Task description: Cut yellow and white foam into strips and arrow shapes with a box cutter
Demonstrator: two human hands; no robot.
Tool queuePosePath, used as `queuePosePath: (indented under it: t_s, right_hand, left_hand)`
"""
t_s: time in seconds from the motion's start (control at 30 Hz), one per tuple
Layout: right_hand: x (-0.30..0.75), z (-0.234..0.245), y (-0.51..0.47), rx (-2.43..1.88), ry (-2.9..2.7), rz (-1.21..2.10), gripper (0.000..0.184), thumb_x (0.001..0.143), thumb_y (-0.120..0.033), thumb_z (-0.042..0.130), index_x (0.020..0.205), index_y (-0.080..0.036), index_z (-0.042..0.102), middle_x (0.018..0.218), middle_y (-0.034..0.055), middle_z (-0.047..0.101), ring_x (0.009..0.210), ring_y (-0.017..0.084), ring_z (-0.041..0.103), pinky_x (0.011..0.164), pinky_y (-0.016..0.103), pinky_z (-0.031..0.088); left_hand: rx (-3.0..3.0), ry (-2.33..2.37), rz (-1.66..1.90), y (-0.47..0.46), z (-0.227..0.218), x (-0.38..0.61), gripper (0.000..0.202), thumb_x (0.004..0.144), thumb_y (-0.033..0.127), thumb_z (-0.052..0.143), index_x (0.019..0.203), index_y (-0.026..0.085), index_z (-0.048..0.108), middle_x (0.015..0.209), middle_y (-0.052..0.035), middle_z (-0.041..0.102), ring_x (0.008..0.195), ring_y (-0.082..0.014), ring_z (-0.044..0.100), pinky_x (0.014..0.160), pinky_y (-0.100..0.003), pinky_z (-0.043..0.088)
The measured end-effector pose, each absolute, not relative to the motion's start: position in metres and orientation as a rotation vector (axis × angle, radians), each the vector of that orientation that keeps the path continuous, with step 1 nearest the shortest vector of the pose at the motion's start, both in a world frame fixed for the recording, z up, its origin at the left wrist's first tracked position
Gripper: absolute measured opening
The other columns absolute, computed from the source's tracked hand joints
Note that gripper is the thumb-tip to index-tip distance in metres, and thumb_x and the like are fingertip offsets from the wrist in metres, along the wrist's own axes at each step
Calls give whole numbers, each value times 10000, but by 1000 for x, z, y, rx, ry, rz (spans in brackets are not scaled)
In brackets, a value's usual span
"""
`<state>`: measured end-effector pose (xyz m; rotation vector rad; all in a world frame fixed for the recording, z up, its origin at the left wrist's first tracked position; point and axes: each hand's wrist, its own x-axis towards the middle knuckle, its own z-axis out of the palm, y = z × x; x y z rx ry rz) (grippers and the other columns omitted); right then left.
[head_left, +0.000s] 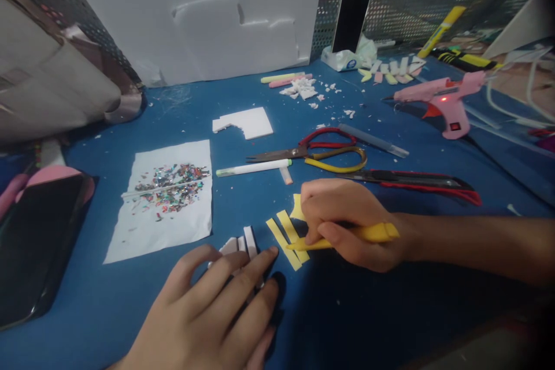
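Observation:
My right hand (351, 225) is closed around a yellow marker (375, 233), whose tip rests on a pair of narrow yellow strips (284, 244). Behind the fingers a yellow star-like piece (297, 207) is partly hidden. My left hand (221, 306) lies with fingers spread on the table, its fingertips just left of the yellow strips. Small white foam pieces (250, 241) show beyond and partly under its fingers. A white pen with a green end (254, 168) lies past both hands, beside red-and-yellow-handled scissors (277, 155).
A cutter knife (411, 178) lies beyond my right hand. At the right rests a pink glue gun (446, 98) with a lit red light. White paper (143, 231) holding glitter bits lies left, near a dark phone (39, 243). Another phone (353, 14) stands at the back.

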<state>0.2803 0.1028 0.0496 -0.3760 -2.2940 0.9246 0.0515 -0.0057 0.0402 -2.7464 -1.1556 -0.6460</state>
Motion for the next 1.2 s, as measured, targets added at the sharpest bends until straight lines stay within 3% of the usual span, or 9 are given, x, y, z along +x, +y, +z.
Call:
queuePosePath:
  t_s: [1.2]
  right_hand:
    - [280,46,103,-112,-2240,939,216,869,-210,414,662,-173,464,534,-12,474,546,112,411,582,265,359]
  left_hand:
    - [-2743,-1212,-671,-7,41,54,269,940,296,441,977,236,702,1190,-3,668,953,-215,615,937,-425,320]
